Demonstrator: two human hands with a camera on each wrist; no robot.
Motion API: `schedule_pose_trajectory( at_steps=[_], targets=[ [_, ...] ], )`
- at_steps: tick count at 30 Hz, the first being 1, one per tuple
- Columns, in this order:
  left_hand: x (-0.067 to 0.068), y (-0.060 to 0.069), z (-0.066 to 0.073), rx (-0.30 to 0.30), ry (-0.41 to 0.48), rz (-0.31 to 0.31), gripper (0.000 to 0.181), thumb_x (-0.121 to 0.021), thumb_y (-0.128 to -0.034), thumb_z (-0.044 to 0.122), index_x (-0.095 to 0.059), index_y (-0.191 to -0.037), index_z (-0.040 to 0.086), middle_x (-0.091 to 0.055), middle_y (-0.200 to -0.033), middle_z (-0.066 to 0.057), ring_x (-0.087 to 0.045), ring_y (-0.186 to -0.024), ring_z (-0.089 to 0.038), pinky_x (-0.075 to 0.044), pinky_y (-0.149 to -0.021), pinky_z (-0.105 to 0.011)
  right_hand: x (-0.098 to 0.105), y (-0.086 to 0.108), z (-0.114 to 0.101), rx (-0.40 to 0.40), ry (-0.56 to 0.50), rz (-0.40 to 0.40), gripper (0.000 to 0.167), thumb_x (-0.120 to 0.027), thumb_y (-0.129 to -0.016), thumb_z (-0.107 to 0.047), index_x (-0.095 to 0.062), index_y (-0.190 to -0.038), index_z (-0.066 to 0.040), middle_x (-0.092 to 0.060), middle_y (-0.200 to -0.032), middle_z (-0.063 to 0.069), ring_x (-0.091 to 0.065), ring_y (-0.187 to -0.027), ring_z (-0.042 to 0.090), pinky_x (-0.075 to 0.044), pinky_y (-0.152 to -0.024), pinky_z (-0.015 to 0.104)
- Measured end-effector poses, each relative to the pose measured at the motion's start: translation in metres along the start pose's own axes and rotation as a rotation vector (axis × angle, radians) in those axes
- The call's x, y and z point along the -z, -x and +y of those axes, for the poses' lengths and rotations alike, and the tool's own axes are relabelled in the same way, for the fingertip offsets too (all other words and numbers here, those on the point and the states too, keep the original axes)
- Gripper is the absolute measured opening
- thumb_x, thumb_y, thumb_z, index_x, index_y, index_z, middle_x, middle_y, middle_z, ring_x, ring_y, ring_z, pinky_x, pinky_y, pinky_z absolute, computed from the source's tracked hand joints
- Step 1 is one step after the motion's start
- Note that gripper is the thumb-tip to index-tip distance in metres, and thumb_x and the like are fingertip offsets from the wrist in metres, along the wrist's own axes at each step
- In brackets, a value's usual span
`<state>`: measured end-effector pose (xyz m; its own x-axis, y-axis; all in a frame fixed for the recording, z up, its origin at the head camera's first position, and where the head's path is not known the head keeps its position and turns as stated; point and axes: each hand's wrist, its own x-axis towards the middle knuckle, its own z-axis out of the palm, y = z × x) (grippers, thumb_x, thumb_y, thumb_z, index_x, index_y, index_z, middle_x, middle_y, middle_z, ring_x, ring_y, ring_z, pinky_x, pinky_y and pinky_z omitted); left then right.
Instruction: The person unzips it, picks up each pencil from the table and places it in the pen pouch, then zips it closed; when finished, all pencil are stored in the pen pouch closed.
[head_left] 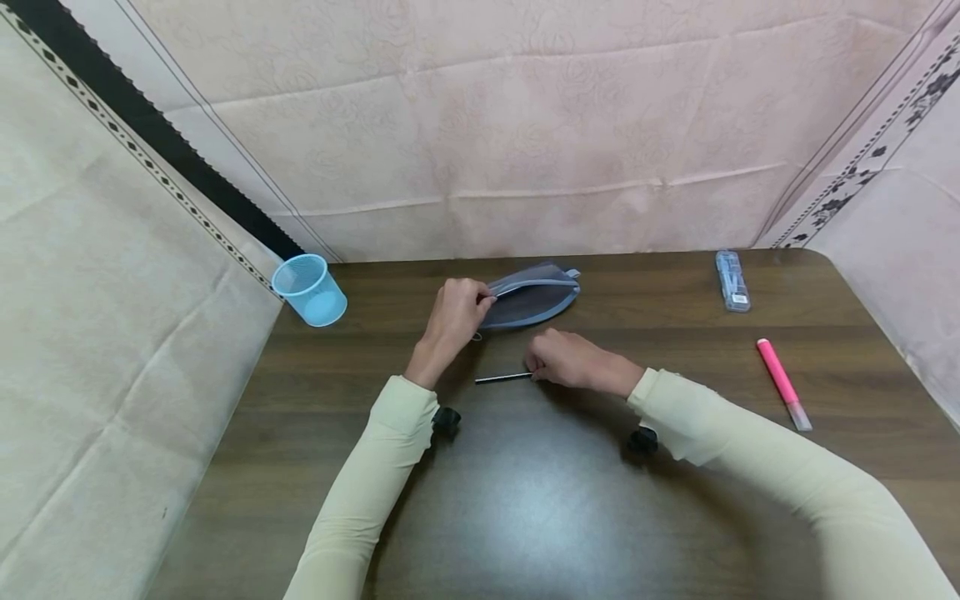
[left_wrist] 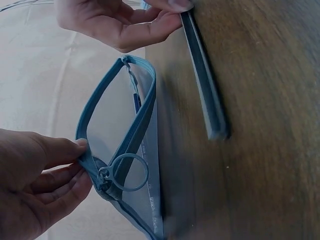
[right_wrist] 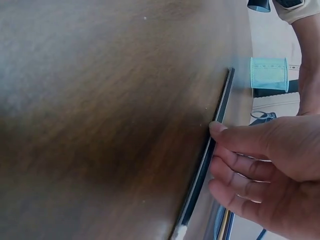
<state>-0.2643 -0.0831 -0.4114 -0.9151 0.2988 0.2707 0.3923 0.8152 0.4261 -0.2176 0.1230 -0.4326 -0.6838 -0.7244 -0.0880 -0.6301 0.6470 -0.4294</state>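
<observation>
My left hand (head_left: 456, 317) pinches the rim of a blue-edged mesh zipper pouch (head_left: 534, 310), whose mouth gapes. In the left wrist view, the ring-shaped zipper pull (left_wrist: 131, 172) hangs beside those fingers. A slim blue item (left_wrist: 137, 103) shows within the pouch opening. Just in front of the pouch, my right hand (head_left: 573, 360) holds a black pencil (head_left: 501, 378) between thumb and fingers. The pencil (right_wrist: 197, 172) lies low along the tabletop, its flat end pointing left and a pale tip at its other end. Whether it touches the wood I cannot tell.
A light blue mesh cup (head_left: 311, 292) stands tilted-looking at the table's back left. Toward the back right lies a blue packet (head_left: 732, 281). A pink marker with a clear cap (head_left: 783, 383) lies to the right. Cloth hangs behind the table (head_left: 525, 533).
</observation>
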Motion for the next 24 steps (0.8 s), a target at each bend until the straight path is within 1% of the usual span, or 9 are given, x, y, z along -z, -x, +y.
schedule_pose_trajectory(
  at_steps=[5,8,10,13,16,18,20,22,24],
  targets=[
    [0.0,0.0,0.0,0.0,0.0,-0.002,0.014,-0.069,-0.0956,0.012,-0.08,-0.102,0.005,-0.078,-0.101,-0.01,-0.073,-0.09,-0.018,-0.059,-0.078,-0.033,0.005,0.001,0.002,0.017,-0.022,-0.04,0.012,-0.07,-0.092,-0.004,-0.072,-0.081,-0.008,-0.064,-0.068,-0.002,-0.05,-0.057,0.006,-0.044,-0.055,0.022],
    [0.0,0.001,0.0,0.0,0.0,-0.007,0.015,-0.069,-0.0958,0.013,-0.08,-0.103,0.005,-0.078,-0.102,-0.011,-0.073,-0.088,-0.018,-0.059,-0.076,-0.032,0.012,0.003,0.004,0.029,-0.061,-0.084,0.009,-0.069,-0.093,-0.006,-0.074,-0.086,-0.008,-0.071,-0.078,0.0,-0.058,-0.066,0.004,-0.051,-0.063,0.024],
    [0.0,0.001,0.0,-0.002,-0.001,-0.005,0.015,-0.069,-0.0958,0.013,-0.08,-0.103,0.005,-0.078,-0.102,-0.011,-0.073,-0.088,-0.018,-0.059,-0.076,-0.032,0.019,0.004,0.006,0.03,-0.122,-0.132,0.008,-0.068,-0.094,-0.007,-0.073,-0.089,-0.008,-0.073,-0.083,0.0,-0.062,-0.072,0.005,-0.054,-0.068,0.025],
    [-0.001,0.0,-0.001,-0.005,-0.003,0.005,0.014,-0.07,-0.0955,0.012,-0.08,-0.101,0.005,-0.079,-0.101,-0.01,-0.073,-0.088,-0.018,-0.059,-0.076,-0.032,0.029,0.007,0.009,0.029,-0.338,-0.224,0.008,-0.063,-0.095,-0.005,-0.071,-0.094,-0.004,-0.072,-0.088,0.006,-0.064,-0.078,0.01,-0.057,-0.072,0.03],
    [-0.001,0.0,-0.001,-0.008,0.003,0.012,0.014,-0.07,-0.0952,0.011,-0.08,-0.101,0.004,-0.079,-0.1,-0.01,-0.072,-0.086,-0.018,-0.059,-0.075,-0.032,0.033,0.011,0.017,-0.002,-0.67,-0.284,0.014,-0.059,-0.098,-0.004,-0.065,-0.107,0.006,-0.07,-0.095,0.013,-0.065,-0.082,0.014,-0.059,-0.077,0.035],
    [0.0,-0.001,0.0,-0.004,0.013,0.009,0.014,-0.069,-0.0952,0.01,-0.08,-0.102,0.004,-0.078,-0.099,-0.011,-0.071,-0.084,-0.018,-0.058,-0.073,-0.031,0.032,0.013,0.023,-0.035,-0.886,-0.29,0.025,-0.057,-0.1,-0.004,-0.059,-0.119,0.012,-0.07,-0.102,0.014,-0.066,-0.088,0.014,-0.059,-0.083,0.037],
    [0.0,-0.001,0.0,0.001,0.022,0.005,0.014,-0.069,-0.0953,0.01,-0.08,-0.102,0.003,-0.078,-0.099,-0.011,-0.07,-0.082,-0.018,-0.057,-0.071,-0.03,0.028,0.014,0.03,-0.089,-1.068,-0.278,0.033,-0.057,-0.101,-0.004,-0.053,-0.128,0.015,-0.07,-0.106,0.01,-0.067,-0.094,0.014,-0.058,-0.089,0.039],
    [0.001,-0.001,0.001,0.003,0.025,0.004,0.014,-0.069,-0.0952,0.009,-0.08,-0.102,0.003,-0.078,-0.099,-0.011,-0.07,-0.083,-0.018,-0.057,-0.071,-0.031,0.025,0.015,0.037,-0.154,-1.215,-0.265,0.037,-0.054,-0.102,-0.002,-0.049,-0.135,0.015,-0.071,-0.11,0.006,-0.067,-0.1,0.013,-0.056,-0.094,0.038],
    [0.001,-0.001,0.001,0.003,0.012,0.007,0.014,-0.069,-0.0949,0.01,-0.08,-0.101,0.004,-0.078,-0.1,-0.011,-0.071,-0.085,-0.018,-0.058,-0.074,-0.031,0.022,0.013,0.043,-0.226,-1.336,-0.26,0.036,-0.05,-0.103,-0.001,-0.05,-0.136,0.013,-0.072,-0.112,0.004,-0.067,-0.103,0.014,-0.055,-0.097,0.037]
  ],
)
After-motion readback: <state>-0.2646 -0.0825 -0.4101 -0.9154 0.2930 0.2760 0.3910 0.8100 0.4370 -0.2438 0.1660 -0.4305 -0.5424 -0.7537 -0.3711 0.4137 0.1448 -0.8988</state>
